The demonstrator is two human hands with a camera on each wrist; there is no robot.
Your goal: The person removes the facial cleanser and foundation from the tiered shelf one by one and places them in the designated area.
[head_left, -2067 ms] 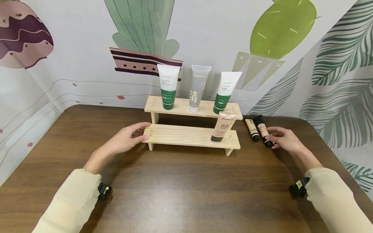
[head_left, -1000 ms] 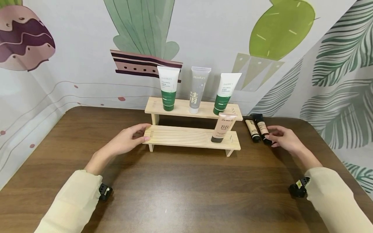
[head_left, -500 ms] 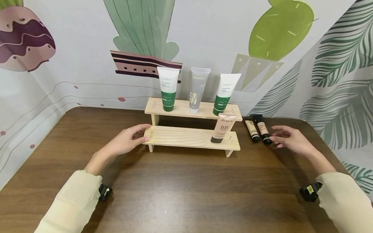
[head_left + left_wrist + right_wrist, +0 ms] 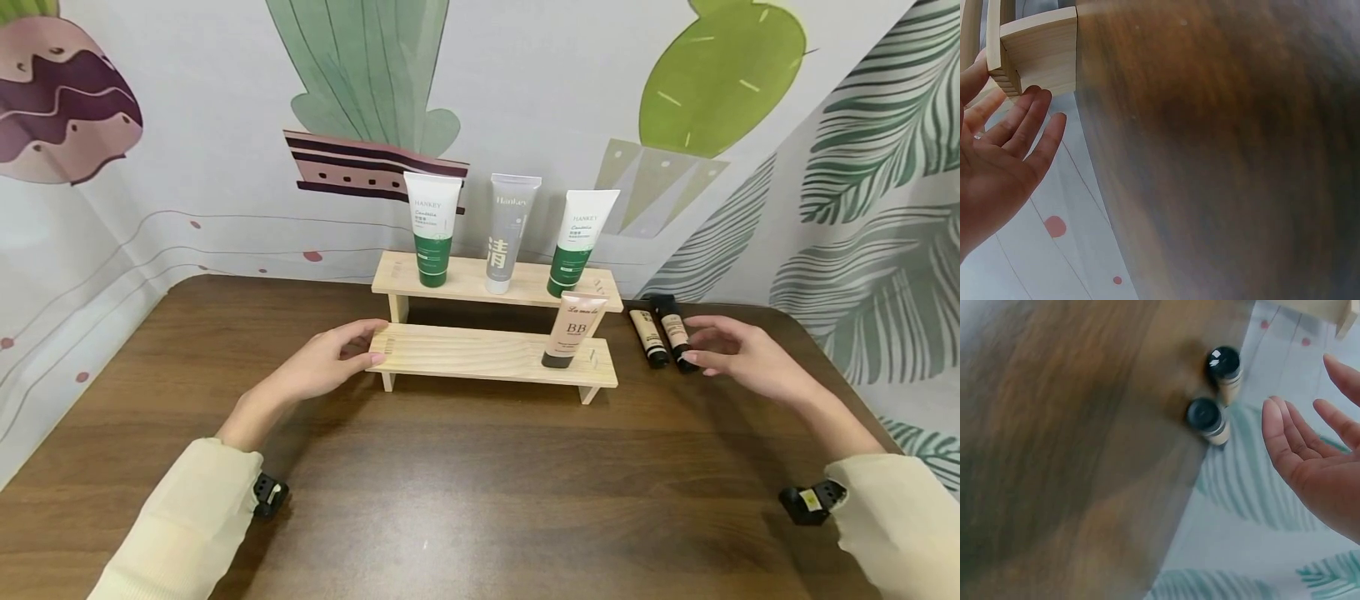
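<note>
A two-tier wooden display stand stands on the table. My left hand grips the left end of its lower board, thumb at the front; the left wrist view shows this hand with the other fingers loosely spread. To the stand's right lie two black-capped cosmetic tubes, a beige tube and a pinkish tube, side by side. My right hand hovers over the pinkish tube's right side, fingers loosely bent. In the right wrist view, that hand holds nothing and shows apart from both caps.
On the upper tier stand a white-and-green tube, a grey tube and another white-and-green tube. A pink BB cream tube stands at the lower tier's right end. Behind the brown table hangs a cactus-print cloth.
My right hand has let go of the pinkish tube, which lies slightly farther back. The hand drew away right, then came back left a little. My left hand keeps its grip on the stand.
</note>
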